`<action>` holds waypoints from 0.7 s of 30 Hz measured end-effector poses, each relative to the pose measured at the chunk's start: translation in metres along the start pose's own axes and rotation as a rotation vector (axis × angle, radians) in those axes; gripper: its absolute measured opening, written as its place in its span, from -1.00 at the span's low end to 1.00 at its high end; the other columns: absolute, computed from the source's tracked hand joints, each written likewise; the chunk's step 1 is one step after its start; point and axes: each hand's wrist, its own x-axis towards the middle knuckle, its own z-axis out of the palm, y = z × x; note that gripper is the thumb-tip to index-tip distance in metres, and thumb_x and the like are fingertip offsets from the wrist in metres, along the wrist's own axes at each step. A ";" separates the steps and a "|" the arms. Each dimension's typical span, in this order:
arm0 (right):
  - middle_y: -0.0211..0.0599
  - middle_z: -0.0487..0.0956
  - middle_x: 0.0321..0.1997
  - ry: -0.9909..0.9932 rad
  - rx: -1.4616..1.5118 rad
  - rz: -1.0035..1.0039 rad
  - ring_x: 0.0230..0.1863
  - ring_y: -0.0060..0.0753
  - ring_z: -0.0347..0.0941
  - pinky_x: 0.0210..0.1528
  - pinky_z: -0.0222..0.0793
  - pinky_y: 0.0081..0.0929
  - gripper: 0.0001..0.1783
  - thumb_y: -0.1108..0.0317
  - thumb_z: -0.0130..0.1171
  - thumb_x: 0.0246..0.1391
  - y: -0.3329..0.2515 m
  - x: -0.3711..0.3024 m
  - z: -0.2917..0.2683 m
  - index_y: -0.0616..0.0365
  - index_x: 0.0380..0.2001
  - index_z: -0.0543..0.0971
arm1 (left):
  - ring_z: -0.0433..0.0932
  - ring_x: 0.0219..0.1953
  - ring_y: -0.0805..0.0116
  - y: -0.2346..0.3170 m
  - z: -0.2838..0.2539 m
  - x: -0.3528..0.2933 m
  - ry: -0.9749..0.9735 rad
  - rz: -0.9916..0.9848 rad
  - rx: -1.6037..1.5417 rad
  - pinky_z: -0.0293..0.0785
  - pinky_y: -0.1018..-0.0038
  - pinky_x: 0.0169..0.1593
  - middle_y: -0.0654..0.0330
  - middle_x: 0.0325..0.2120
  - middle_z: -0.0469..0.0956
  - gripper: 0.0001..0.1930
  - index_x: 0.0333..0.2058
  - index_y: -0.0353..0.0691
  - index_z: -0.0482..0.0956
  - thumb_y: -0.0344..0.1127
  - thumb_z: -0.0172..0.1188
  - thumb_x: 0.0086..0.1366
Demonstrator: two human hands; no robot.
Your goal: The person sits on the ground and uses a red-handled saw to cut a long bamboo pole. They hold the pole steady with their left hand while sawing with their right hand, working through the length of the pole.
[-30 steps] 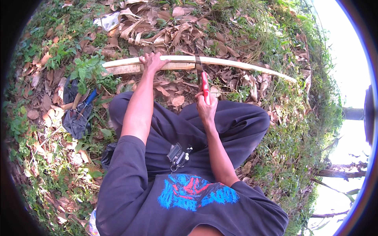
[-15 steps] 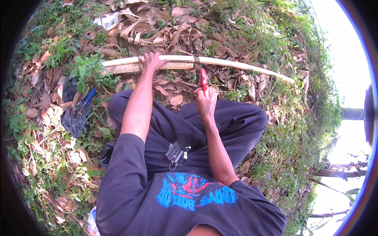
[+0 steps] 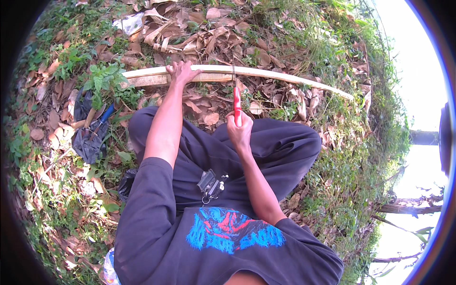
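Observation:
A long pale strip of wood (image 3: 285, 77) lies across the ground in front of my crossed legs, curved by the lens. Beneath its left half, on the near side, is a shorter wooden block (image 3: 216, 77). My left hand (image 3: 181, 73) presses down on the strip, its fingers over the far edge and the thumb pointing right. A hand saw (image 3: 237, 97) with a red handle is gripped in my right hand (image 3: 240, 129). Its thin dark blade crosses the strip just past the block's right end, nearly square to it. How deep the blade sits in the wood cannot be made out.
At the left, a black plastic bag (image 3: 89, 142) lies beside tools with wooden and blue handles (image 3: 108, 114). Dry leaves (image 3: 209, 40) and green weeds (image 3: 102, 80) cover the ground. A white plastic scrap (image 3: 129, 23) lies at the far left.
The saw has swung from a slant to nearly straight across the strip. My right hand has shifted left and a little toward me. My left hand stays in place on the wood.

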 end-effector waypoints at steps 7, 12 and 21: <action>-0.55 0.34 -0.72 -0.069 0.329 0.181 -0.78 -0.77 0.17 -0.74 0.07 -0.72 -0.85 0.56 -0.04 0.15 0.003 -0.064 -0.036 0.32 -0.46 0.51 | 0.20 0.30 -0.14 -0.003 -0.002 -0.003 -0.013 -0.022 -0.024 -0.19 -0.28 0.26 -0.05 0.13 0.46 -0.27 0.06 -0.02 0.55 0.41 0.17 0.09; -0.56 0.33 -0.73 -0.059 0.268 0.112 -0.77 -0.77 0.18 -0.73 0.07 -0.69 -0.82 0.57 -0.06 0.12 0.011 -0.041 -0.035 0.29 -0.49 0.52 | 0.21 0.29 -0.10 -0.002 -0.001 -0.005 0.011 -0.012 -0.011 -0.14 -0.26 0.23 -0.06 0.11 0.46 -0.28 0.06 -0.02 0.53 0.40 0.13 0.12; -0.59 0.34 -0.72 -0.044 0.142 0.029 -0.71 -0.79 0.20 -0.65 0.06 -0.66 -0.81 0.56 -0.02 0.10 0.002 -0.034 -0.025 0.29 -0.53 0.56 | 0.17 0.32 -0.17 -0.003 0.001 -0.003 0.000 -0.033 -0.044 -0.21 -0.28 0.28 -0.08 0.13 0.45 -0.27 0.05 -0.04 0.55 0.39 0.19 0.09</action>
